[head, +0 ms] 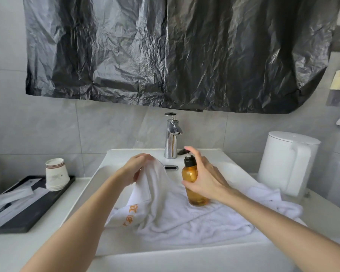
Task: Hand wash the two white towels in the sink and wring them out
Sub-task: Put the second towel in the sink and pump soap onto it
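White towels (pixel 185 218) lie heaped in the white sink (pixel 114 158), one spilling over the right rim. My left hand (pixel 137 167) grips a bunched fold of a towel with orange lettering and lifts it above the basin. My right hand (pixel 202 177) holds an amber pump bottle (pixel 190 185) upright over the towels, thumb round its side and a finger over the black pump head. The pump nozzle points left toward the lifted fold.
A chrome tap (pixel 172 138) stands at the back of the sink. A white kettle (pixel 289 163) sits on the counter at right. On the left, a black tray (pixel 18 216) holds stacked paper cups (pixel 56 174) and wrapped packets. Black plastic sheeting (pixel 175 52) hangs above.
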